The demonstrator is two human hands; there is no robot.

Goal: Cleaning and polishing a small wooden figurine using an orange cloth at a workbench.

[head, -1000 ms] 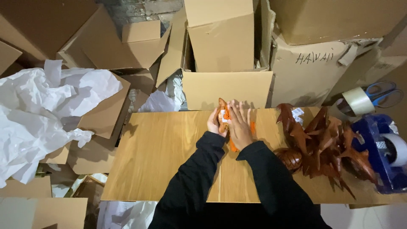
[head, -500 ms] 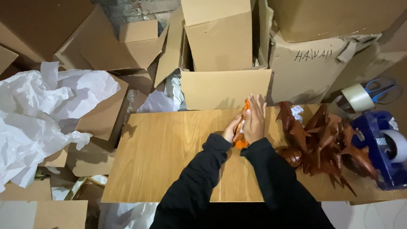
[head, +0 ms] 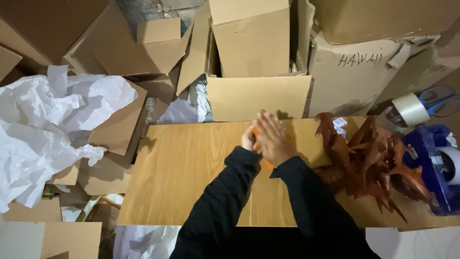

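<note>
Both hands sit together near the far edge of the wooden surface (head: 182, 177), about centre frame. Right hand (head: 273, 139) lies flat, fingers stretched, pressed over a small orange object (head: 267, 164); left hand (head: 248, 140) is mostly tucked under it at 9 o'clock, curled against the same object. The object is sandwiched between the palms, with only slivers showing at 12 and 6 o'clock of the right hand; its shape cannot be made out. Black sleeves run down to the bottom edge. At 3 o'clock of the hands, a pile of reddish-brown spiky carved pieces (head: 369, 158) lies on the surface, near but apart from the hands. Further at 3 o'clock a blue tape dispenser (head: 433, 168); at 2 o'clock a roll of tape (head: 411, 108) and blue-handled scissors (head: 438, 99). At 12 o'clock an open cardboard box (head: 256, 67), its flap just behind the surface. At 9 o'clock crumpled white paper (head: 52, 124) over loose cardboard.
</note>
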